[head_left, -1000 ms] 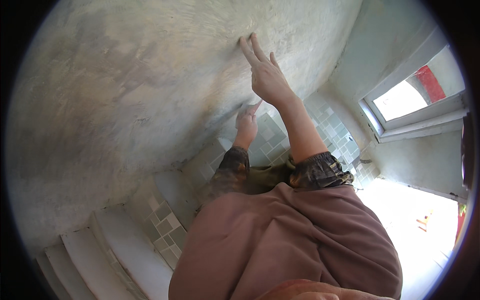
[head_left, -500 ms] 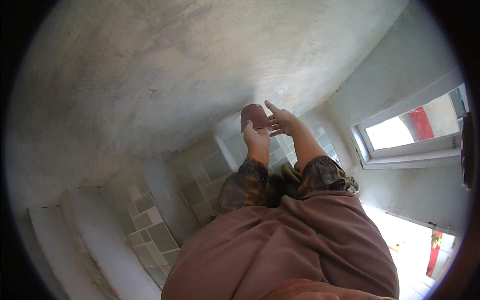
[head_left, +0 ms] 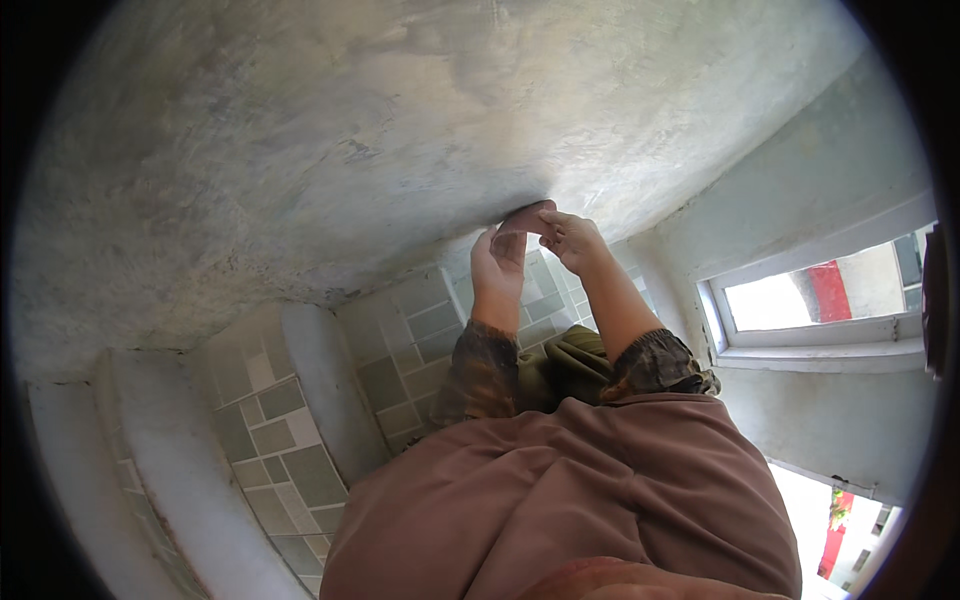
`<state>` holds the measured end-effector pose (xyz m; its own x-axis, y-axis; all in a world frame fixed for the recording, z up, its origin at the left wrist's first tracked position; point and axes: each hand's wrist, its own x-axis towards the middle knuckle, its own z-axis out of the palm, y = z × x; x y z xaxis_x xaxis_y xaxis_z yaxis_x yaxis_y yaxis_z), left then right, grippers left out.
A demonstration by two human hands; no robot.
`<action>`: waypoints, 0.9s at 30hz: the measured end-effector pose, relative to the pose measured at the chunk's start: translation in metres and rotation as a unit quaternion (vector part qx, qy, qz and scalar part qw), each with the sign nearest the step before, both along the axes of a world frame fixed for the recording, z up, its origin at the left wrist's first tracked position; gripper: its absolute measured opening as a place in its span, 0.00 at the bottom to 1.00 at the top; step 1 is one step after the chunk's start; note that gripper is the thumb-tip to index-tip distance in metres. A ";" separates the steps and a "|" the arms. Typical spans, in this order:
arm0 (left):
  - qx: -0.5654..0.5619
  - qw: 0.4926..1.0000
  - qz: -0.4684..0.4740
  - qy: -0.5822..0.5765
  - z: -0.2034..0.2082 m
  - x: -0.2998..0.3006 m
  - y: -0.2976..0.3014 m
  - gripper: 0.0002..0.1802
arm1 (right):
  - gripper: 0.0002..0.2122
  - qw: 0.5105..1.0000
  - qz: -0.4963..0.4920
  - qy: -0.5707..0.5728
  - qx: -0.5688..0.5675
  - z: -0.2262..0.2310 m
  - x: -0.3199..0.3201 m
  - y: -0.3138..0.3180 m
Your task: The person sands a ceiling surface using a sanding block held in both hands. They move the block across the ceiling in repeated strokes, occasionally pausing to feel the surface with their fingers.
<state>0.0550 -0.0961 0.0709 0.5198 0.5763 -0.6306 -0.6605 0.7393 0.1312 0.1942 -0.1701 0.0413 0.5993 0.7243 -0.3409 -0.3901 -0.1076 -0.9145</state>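
Observation:
A small reddish-brown sheet, looking like sandpaper, is bent into a curve close to the plastered wall. My left hand holds its left end, thumb and fingers raised around it. At the other end, my right hand has its thumb and fingers closed on the sheet's edge. Whether the sheet touches the wall I cannot tell. Both forearms reach up in patterned dark sleeves.
White-framed window on the right. Pale ledges and a grey tiled surface lie at the lower left. Dark green cloth shows below my hands. Brown clothing covers my front.
My right hand, spread open beside the sheet before, has closed on its right edge. The sheet has turned from broad face toward me to a tilted curve. The view has shifted slightly.

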 end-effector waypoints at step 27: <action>0.312 0.936 -0.083 0.142 0.016 0.008 -0.007 0.26 | 0.13 0.997 0.007 -0.041 0.070 0.027 -0.016 0.019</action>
<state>0.0634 -0.1032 0.0872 0.4976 0.8044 -0.3247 -0.4160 0.5498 0.7244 0.1783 -0.1510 0.0685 0.6106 0.7700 -0.1853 -0.3121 0.0189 -0.9499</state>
